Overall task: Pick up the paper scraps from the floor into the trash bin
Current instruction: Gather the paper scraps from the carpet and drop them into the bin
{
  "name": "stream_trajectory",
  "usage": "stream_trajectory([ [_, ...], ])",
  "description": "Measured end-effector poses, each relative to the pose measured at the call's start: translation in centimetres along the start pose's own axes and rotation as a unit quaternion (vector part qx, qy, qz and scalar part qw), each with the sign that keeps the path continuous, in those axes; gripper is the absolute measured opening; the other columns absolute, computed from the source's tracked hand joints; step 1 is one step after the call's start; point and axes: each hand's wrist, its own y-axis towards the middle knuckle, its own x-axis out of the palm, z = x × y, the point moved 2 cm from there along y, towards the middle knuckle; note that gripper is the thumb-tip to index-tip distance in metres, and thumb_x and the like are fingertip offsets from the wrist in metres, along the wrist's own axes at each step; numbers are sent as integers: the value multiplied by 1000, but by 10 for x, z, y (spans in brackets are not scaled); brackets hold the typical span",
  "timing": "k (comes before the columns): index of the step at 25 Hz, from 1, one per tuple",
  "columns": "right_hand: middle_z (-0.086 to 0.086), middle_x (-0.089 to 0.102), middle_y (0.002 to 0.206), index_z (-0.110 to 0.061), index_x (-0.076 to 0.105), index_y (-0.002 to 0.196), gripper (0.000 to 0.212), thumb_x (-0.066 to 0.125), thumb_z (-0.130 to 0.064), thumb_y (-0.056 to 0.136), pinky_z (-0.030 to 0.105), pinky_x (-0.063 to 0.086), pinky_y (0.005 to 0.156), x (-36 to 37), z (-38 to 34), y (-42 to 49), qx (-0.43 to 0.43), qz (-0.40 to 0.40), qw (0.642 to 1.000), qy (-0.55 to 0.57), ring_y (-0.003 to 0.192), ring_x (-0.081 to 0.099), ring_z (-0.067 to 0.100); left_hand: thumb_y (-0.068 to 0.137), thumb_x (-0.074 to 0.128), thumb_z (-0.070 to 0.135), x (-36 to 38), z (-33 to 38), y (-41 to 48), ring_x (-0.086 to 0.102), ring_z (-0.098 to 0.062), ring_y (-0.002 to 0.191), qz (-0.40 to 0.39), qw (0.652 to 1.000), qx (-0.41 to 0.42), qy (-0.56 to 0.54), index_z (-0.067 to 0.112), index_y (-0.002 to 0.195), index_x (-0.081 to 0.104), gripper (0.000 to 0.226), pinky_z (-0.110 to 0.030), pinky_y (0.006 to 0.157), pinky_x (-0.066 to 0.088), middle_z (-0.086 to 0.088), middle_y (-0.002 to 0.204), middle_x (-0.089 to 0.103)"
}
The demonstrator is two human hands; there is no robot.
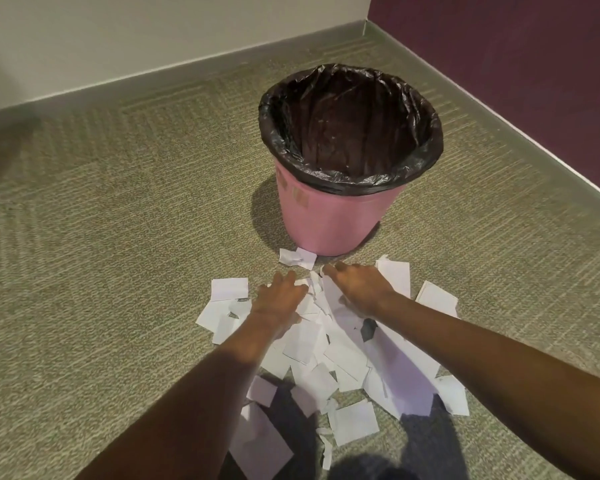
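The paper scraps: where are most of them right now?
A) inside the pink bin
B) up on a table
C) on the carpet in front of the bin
C: the paper scraps lie in a pile on the carpet just in front of the pink trash bin, with the left hand and the right hand resting on top of them.

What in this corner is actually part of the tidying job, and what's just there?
Part of the job: paper scraps, in a heap; pink trash bin with its black liner; left hand and right hand, both on the heap.
Just there: carpet; baseboard; white wall; purple wall.
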Motion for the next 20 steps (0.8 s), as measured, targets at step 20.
stream_trajectory([
  [20, 4, 69, 90, -12, 63, 94, 15, 60, -2, 83, 38, 55, 73, -107, 16, -88, 103, 185, 924, 320, 84, 66, 18, 90, 59, 11, -92, 24, -79, 69, -26, 77, 272, 954, 27, -125, 14, 112, 65, 23, -35, 65, 54, -5, 93, 73],
])
